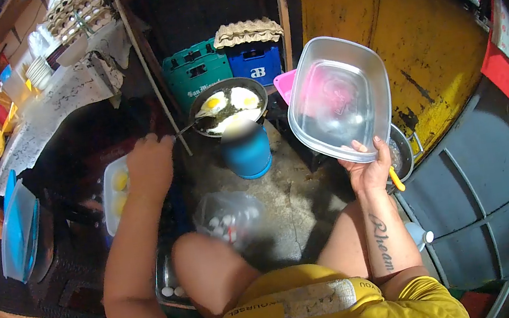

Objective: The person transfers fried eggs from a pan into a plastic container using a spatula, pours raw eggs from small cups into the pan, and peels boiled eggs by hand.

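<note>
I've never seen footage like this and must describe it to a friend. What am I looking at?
There is no machine here: these are a person's own bare hands. The single picture comes from a camera worn on the head, looking forward and down, so knees and arms show too.

The left hand grips a thin utensil reaching into the pan, where eggs are frying. The right hand holds up a clear container.

Below the pan is a blue canister; a blur hides where they meet. On the floor sits a plastic bag of whitish eggs. By the left hand is a tray with yellow food inside.
</note>
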The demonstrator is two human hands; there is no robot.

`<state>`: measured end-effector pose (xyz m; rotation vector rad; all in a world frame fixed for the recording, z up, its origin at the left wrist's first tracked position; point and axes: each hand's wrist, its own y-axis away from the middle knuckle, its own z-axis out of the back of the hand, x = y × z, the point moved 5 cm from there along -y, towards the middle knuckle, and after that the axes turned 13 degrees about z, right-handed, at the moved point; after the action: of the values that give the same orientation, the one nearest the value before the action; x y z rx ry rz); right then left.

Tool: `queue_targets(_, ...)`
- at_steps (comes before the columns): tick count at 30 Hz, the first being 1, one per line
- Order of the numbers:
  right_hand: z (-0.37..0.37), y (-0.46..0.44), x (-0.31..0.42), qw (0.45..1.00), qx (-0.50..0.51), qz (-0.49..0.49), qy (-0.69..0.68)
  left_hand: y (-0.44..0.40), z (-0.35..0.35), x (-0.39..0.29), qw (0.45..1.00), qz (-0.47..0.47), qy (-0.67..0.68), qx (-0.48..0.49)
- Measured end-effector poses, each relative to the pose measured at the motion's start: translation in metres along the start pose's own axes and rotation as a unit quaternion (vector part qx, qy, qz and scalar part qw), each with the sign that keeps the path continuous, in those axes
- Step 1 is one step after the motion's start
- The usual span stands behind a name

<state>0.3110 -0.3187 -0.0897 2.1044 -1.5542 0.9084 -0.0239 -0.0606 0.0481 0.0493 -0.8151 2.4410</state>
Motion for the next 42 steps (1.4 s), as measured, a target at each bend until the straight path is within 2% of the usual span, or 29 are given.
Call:
queue_targets(2, 0.002, -0.001, -0.001, 1.000, -0.003, -0.004, -0.003, -0.005, -0.002, -0.003, 0.999, 0.011, -0.046, -0.007)
queue_targets(6, 0.002, 0.000, 0.001, 1.000, -0.009, -0.003, 0.004, -0.010, -0.005, -0.002, 0.998, 0.047, -0.022, -0.021)
queue_targets(12, 0.003, -0.002, -0.001, 1.000, -0.010, -0.017, -0.015, -0.002, -0.005, 0.009, 0.994, 0.102, 0.043, 0.007)
queue_targets(14, 0.001, -0.002, -0.001, 1.000, -0.003, -0.012, -0.007, 0.004, -0.013, 0.016, 0.978, 0.167, 0.125, 0.003)
queue_targets(15, 0.000, 0.000, 0.000, 1.000, -0.002, -0.013, -0.007, 0.008, -0.019, 0.014, 0.978, 0.168, 0.125, 0.004)
queue_targets(17, -0.003, 0.001, 0.000, 1.000, -0.007, -0.011, -0.001, 0.018, -0.034, 0.017, 0.945, 0.252, 0.208, 0.006)
queue_targets(18, -0.004, 0.002, 0.000, 1.000, -0.006, -0.010, 0.000, 0.022, -0.041, 0.015, 0.944, 0.253, 0.210, 0.006)
queue_targets(20, -0.003, 0.002, -0.001, 1.000, 0.006, -0.008, 0.009, 0.031, -0.063, 0.012, 0.907, 0.297, 0.293, 0.054)
queue_targets(23, 0.003, 0.001, -0.006, 0.999, -0.014, -0.040, -0.033, 0.051, -0.095, 0.005, 0.878, 0.325, 0.348, 0.039)
queue_targets(24, 0.004, 0.000, -0.007, 0.999, -0.013, -0.041, -0.030, 0.055, -0.101, 0.003, 0.877, 0.328, 0.350, 0.040)
queue_targets(26, 0.006, -0.001, -0.008, 0.998, 0.003, -0.050, -0.027, 0.066, -0.116, 0.002, 0.822, 0.349, 0.447, 0.049)
queue_targets(30, 0.000, 0.003, -0.004, 1.000, 0.003, -0.022, 0.008, 0.066, -0.124, 0.005, 0.816, 0.339, 0.467, 0.036)
queue_targets(33, 0.000, 0.001, -0.006, 0.999, 0.027, -0.035, 0.001, 0.069, -0.127, -0.001, 0.797, 0.342, 0.497, 0.027)
queue_targets(35, -0.003, 0.003, -0.007, 0.999, 0.021, -0.036, 0.003, 0.070, -0.128, -0.003, 0.757, 0.352, 0.550, -0.011)
queue_targets(39, -0.005, 0.004, -0.012, 0.998, 0.026, -0.053, -0.011, 0.069, -0.117, -0.007, 0.798, 0.349, 0.491, 0.000)
queue_targets(41, -0.004, 0.005, -0.013, 0.998, 0.030, -0.052, -0.004, 0.077, -0.142, -0.013, 0.676, 0.397, 0.583, 0.213)
queue_targets(42, -0.004, 0.005, -0.013, 0.998, 0.033, -0.051, 0.002, 0.078, -0.148, -0.012, 0.676, 0.397, 0.583, 0.212)
